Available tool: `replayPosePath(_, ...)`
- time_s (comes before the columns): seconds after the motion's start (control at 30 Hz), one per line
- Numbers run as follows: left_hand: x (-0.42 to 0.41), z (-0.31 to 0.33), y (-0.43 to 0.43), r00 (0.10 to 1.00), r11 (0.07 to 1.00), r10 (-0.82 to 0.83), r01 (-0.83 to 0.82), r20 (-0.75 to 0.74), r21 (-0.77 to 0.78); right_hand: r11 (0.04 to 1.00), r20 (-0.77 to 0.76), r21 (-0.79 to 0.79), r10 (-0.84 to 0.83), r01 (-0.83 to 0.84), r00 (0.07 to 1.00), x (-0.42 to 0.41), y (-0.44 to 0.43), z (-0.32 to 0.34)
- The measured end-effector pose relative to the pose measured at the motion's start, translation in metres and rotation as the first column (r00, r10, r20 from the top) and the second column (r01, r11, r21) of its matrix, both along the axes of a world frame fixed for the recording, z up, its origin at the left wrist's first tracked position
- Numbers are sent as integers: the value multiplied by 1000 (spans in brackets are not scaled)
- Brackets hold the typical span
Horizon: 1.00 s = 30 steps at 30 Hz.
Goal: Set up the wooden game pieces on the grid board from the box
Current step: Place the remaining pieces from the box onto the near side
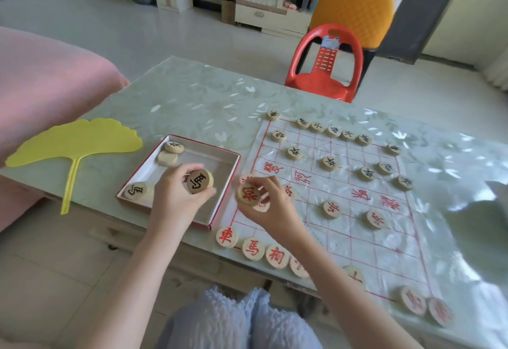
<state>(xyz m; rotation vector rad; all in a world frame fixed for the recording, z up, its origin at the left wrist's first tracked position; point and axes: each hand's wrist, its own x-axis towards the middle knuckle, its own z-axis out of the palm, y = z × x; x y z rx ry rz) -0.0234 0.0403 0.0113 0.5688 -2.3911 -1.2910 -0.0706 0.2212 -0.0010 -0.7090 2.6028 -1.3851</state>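
- We see the left hand (178, 192) over the box (203, 145), thumb and fingertips pinching a black-lettered piece (198, 181) turned face up towards the camera.
- The right hand (270, 205) pinches a red-lettered piece (247, 194) in the same way. It hovers just past the box's right wall, above the near-left corner of the grid board (357, 238). We cannot read its character with certainty.
- The board lies flat on the counter (192, 95), to the right of the box and touching or nearly touching it.
- Red pieces line the near edge, starting with the near corner piece (226, 237). Black pieces line the far edge, starting with the far corner piece (273, 115).
- In the far row we see a bare crossing between that corner piece and its neighbour (302, 123). We judge this to be the likely spot for the left hand's piece.
- That spot lies forward and to the right of the left hand, across the box's far rim.
- The right hand is the nearer one to the board, and the red half lies directly beneath it.
- The pieces are round discs with no long axis, so only the lettered face and its heading matter.
- Three more pieces lie in the box, among them a black-lettered one (134, 191) at the near-left corner, so we judge the setup well along but unfinished.
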Motion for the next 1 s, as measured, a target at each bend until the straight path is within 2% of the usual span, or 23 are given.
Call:
replayPosePath(0.37, 32, 9, 99, 967, 968, -250, 250, 49, 0, 948, 6, 159, -281, 277, 960, 63, 175, -6)
replayPosePath(0.53, 34, 2, 131, 949, 950, -310, 311, 60, -11, 840, -89, 356, -406, 410, 909, 73, 229, -27)
replayPosePath(0.87, 27, -12, 168, 922, 925, -378, 380, 87, -12, 727, -150, 547, -401, 414, 904, 76, 239, -58)
replayPosePath(1.0, 23, -17, 174, 914, 918, -392, 396, 99, -21, 743, -135, 551, -369, 379, 920, 75, 240, -61)
